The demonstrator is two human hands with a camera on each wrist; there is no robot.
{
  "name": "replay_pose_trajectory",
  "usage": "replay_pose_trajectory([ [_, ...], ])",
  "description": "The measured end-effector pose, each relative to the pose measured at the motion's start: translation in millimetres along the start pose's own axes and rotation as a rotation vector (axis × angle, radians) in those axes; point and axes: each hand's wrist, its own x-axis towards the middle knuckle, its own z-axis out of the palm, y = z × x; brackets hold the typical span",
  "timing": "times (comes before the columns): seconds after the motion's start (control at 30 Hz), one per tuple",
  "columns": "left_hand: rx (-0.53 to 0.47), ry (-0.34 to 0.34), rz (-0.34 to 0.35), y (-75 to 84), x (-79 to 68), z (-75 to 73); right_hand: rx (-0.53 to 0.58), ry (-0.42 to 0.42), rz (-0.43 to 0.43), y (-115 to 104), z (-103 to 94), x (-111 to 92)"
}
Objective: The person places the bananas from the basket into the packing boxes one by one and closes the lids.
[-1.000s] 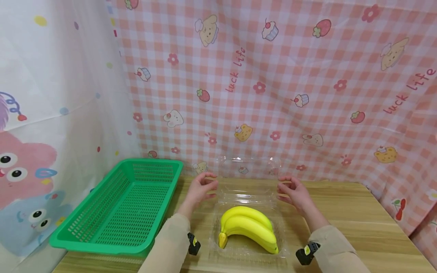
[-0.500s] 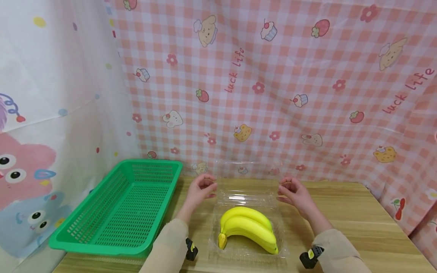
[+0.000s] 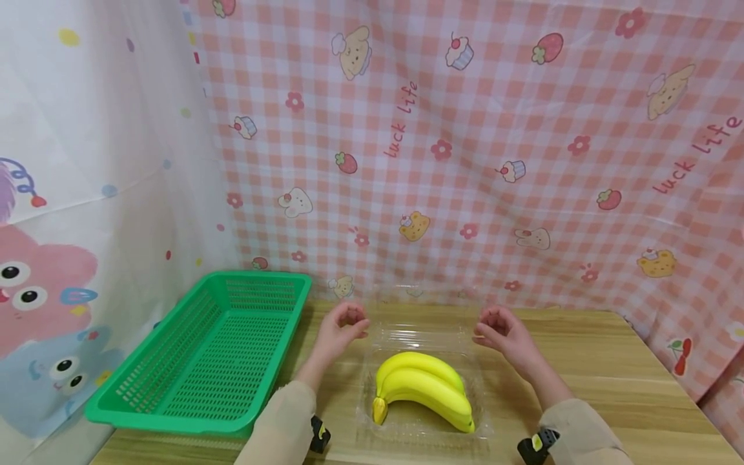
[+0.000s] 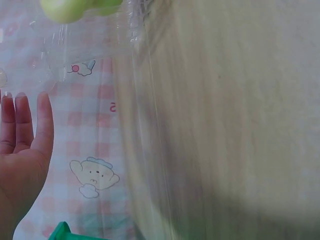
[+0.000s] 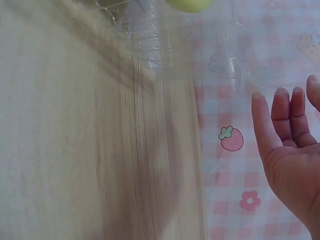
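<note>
On the table, a clear plastic clamshell box (image 3: pixel 481 397) stands with its lid (image 3: pixel 421 320) raised at the far side. A yellow bunch of bananas (image 3: pixel 427 387) lies in its base, stem end toward the left. My left hand (image 3: pixel 343 330) holds the lid's left edge, and my right hand (image 3: pixel 504 332) holds the right edge at about the same height. Both thumbs face inward. Fingertips of the left hand (image 4: pixel 25 150) meet the clear plastic in the left wrist view; the right wrist view shows the right hand's fingertips (image 5: pixel 257 102) right at the lid's edge.
A green slotted plastic basket (image 3: pixel 212 368) sits on the left part of the wooden table (image 3: pixel 587 368). A pink checked curtain (image 3: pixel 465 129) hangs behind, and a white patterned curtain (image 3: pixel 134 161) is at the left.
The lid's top edge has come down in the head view. Both hands have lowered slightly with it, and the wrists have dropped. Bananas and basket stay in place.
</note>
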Motion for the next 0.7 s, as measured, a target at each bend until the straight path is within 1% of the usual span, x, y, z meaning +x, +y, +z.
replay_pose_trajectory([
  [0.23, -0.004, -0.019, 0.032, 1.3, -4.5, -1.2, -0.058, -0.031, -0.085, -0.2, -0.2, -5.1],
  [0.37, 0.052, -0.043, 0.062, 1.0, -6.9, -3.1, -0.092, -0.033, -0.117, 0.3, -0.7, -8.0],
  [0.5, 0.108, -0.060, 0.076, -1.1, -9.6, -6.1, -0.157, -0.020, -0.107, -0.6, -1.9, -11.9],
  [0.7, 0.088, -0.092, 0.099, -2.3, -14.4, -9.6, -0.266, -0.007, -0.081, -1.1, -3.8, -17.6],
])
